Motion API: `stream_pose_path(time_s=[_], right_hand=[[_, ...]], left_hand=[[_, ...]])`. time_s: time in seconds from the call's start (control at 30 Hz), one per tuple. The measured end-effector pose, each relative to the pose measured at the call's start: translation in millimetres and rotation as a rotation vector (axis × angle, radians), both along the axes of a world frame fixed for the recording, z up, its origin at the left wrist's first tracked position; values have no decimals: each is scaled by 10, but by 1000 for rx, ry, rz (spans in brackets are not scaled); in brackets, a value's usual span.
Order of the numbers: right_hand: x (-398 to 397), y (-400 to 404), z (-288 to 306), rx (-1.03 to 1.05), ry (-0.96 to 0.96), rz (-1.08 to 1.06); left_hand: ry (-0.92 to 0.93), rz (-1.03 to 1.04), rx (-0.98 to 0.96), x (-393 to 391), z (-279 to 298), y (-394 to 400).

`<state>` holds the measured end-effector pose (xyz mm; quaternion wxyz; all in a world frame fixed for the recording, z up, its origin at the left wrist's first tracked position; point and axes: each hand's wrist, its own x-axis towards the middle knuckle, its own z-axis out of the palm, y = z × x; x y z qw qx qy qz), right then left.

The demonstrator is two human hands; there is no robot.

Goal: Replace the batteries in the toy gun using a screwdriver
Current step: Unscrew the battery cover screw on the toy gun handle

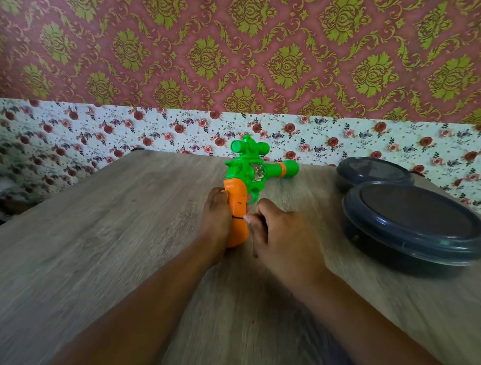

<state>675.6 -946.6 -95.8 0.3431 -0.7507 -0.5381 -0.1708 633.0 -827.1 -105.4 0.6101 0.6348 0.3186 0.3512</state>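
A: Where is the toy?
B: The green and orange plastic toy gun (247, 180) lies mid-table. The left hand (216, 220) grips its orange handle; the right hand (279, 236) pinches a thin dark screwdriver (239, 217) against it.
A: Anything nearby?
B: 2 dark round lidded containers (414, 217) sit right of the gun on the wood-grain table (93, 245).

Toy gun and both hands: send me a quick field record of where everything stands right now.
toy gun: lies on the wooden table, green barrel pointing right, orange grip toward the person
left hand: holds the orange grip from the left
right hand: curled round a thin dark tool, its tip at the grip
screwdriver: mostly hidden in the hand
containers: two dark lidded ones, right of the gun
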Motion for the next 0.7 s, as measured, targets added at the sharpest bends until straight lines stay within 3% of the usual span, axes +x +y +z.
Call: stream_pose_path(time_s=[0.47, 0.7], right_hand=[[31, -44, 85, 109, 372, 134], [14, -39, 50, -31, 191, 55]], left_hand=[[3, -10, -38, -43, 44, -45], [16, 22, 59, -40, 35, -36]])
